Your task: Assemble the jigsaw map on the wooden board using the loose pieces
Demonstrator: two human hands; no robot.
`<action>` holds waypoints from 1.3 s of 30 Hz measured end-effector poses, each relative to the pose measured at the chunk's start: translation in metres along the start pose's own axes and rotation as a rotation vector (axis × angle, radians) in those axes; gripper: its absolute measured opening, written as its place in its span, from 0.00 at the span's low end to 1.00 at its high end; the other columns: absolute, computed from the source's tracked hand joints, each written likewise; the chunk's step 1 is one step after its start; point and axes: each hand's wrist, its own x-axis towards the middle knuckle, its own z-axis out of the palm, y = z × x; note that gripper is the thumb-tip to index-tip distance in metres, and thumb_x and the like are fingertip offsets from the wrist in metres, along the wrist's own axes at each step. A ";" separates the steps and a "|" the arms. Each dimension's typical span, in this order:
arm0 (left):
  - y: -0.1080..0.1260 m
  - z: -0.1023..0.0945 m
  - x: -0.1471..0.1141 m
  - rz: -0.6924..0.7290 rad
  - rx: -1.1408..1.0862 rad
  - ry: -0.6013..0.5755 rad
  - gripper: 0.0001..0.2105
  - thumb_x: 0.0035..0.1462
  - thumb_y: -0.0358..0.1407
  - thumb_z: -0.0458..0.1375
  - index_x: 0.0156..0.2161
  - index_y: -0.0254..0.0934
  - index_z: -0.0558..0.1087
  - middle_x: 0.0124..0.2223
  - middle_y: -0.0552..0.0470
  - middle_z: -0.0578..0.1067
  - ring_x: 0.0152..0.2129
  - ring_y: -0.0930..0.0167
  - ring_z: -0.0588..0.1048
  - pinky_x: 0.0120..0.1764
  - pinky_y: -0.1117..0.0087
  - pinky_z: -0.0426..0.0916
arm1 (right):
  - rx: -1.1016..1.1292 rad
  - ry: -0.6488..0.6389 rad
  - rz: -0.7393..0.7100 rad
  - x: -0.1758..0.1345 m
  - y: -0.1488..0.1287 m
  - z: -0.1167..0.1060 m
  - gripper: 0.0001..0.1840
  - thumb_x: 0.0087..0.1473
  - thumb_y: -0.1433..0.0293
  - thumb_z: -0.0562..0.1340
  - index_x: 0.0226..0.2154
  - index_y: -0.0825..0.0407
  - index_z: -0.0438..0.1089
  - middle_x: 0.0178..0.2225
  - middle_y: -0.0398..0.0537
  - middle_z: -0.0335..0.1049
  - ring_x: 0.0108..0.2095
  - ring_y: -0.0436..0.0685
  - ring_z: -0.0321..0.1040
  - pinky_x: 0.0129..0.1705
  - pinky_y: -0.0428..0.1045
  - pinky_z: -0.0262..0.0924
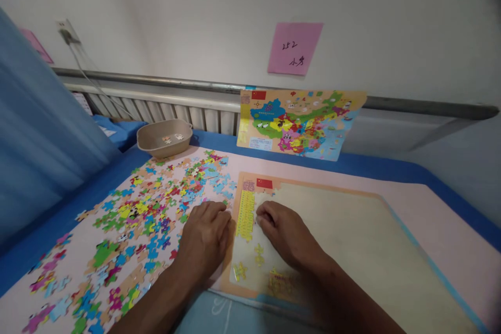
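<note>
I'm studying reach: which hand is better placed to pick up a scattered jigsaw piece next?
Left, likely: the left hand is beside the scattered jigsaw pieces, while the right hand is farther away, over the puzzle board.

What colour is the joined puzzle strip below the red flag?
Mostly yellow: the puzzle strip shows best in the head view.

We see soft, rather dim indoor light. The plain white wall (195,15) greys unevenly, and the view's top right corner goes dark. Shadow dulls the near edge of the cream rectangular puzzle board (344,235). Wide-angle stretch slants the pale blue fabric curtain (43,141); small print on the colourful paper-thin map sheet (297,125) blurs.
</note>
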 end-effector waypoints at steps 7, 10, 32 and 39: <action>0.000 -0.003 0.000 0.036 -0.031 -0.004 0.09 0.68 0.29 0.53 0.40 0.38 0.76 0.43 0.46 0.78 0.42 0.63 0.73 0.45 0.58 0.69 | 0.001 0.012 0.022 0.000 0.002 0.001 0.08 0.63 0.69 0.56 0.33 0.50 0.69 0.34 0.45 0.73 0.36 0.55 0.67 0.38 0.50 0.54; -0.001 -0.002 0.000 0.050 -0.030 -0.046 0.10 0.69 0.30 0.52 0.38 0.38 0.75 0.41 0.47 0.78 0.39 0.64 0.73 0.44 0.59 0.69 | 0.002 0.028 0.037 0.000 0.002 0.001 0.09 0.63 0.69 0.56 0.33 0.50 0.70 0.34 0.45 0.73 0.35 0.55 0.67 0.37 0.50 0.54; -0.003 -0.001 0.000 0.021 0.310 -0.068 0.09 0.64 0.27 0.56 0.32 0.37 0.74 0.35 0.46 0.75 0.36 0.61 0.70 0.40 0.58 0.64 | -0.051 0.139 0.036 -0.048 -0.019 -0.010 0.10 0.64 0.70 0.54 0.34 0.49 0.69 0.35 0.48 0.73 0.37 0.57 0.67 0.40 0.52 0.57; -0.005 0.002 0.000 0.012 0.329 -0.058 0.10 0.64 0.28 0.56 0.31 0.38 0.74 0.35 0.46 0.76 0.36 0.61 0.70 0.39 0.59 0.63 | -0.121 0.082 -0.009 -0.055 0.000 0.001 0.10 0.65 0.70 0.54 0.34 0.49 0.69 0.35 0.48 0.71 0.37 0.59 0.65 0.41 0.53 0.58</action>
